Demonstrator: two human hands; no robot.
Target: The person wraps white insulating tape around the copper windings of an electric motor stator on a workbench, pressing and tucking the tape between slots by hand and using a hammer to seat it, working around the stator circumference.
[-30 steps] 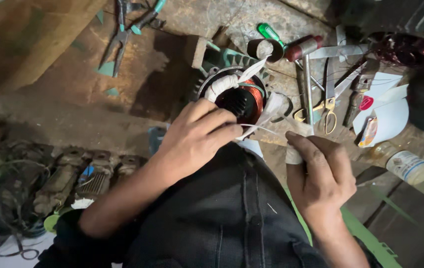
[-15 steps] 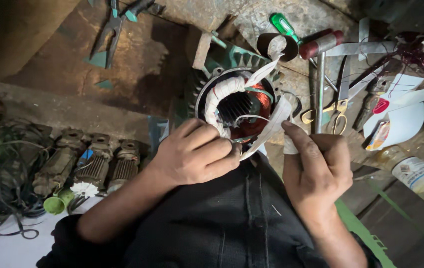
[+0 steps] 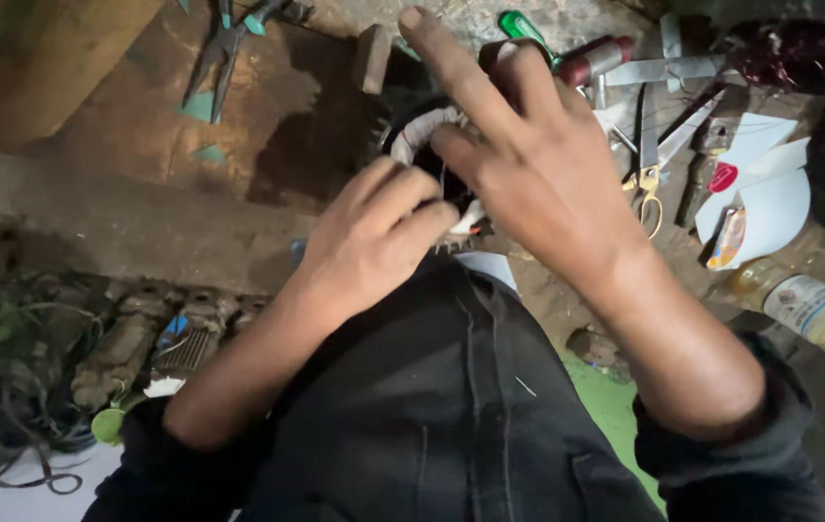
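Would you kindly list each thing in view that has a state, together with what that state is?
Left hand: fingers curled, pressed against the motor stator.
Right hand: fingers spread, raised over the stator, hiding most of it.
Motor stator: on the lap, white-wrapped winding showing.
Scissors: lying flat, blades apart.
Pliers: lying on the bench.
Plastic bottle: lying on its side.

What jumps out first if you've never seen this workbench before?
Two bare hands fill the middle: the left hand curls against a round motor stator with white-wrapped windings, while the right hand spreads over it, index finger raised. To the right lie scissors with yellow handles and white paper pieces; a tangle of dark wires sits at lower left.
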